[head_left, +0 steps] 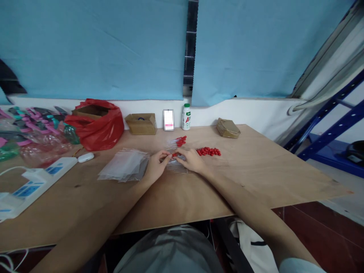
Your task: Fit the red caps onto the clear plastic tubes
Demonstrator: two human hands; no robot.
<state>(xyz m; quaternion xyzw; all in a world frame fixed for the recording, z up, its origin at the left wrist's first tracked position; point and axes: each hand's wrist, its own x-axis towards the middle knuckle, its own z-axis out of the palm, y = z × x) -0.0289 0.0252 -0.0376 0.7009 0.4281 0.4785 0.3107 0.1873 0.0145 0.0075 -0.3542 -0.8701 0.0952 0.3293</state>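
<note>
My left hand (159, 162) and my right hand (191, 159) meet above the middle of the table, fingertips pinched together on a small red piece (174, 155). Its exact kind is too small to tell, and the fingers partly cover it. Thin pale rods (178, 168) lie on the wood under and in front of the hands. Just beyond them is a bundle of thin rods with red handles (181, 141). A pile of small red pieces (209, 151) sits right of my right hand. Clear plastic bags (125, 163) lie stacked to the left of my left hand.
Along the back of the wooden table (264, 170) stand a red plastic bag (109, 125) around a carton, an open cardboard box (141, 124), a phone (168, 120), a white bottle (186, 117) and a brown packet (227, 128). A power strip (40, 185) lies left.
</note>
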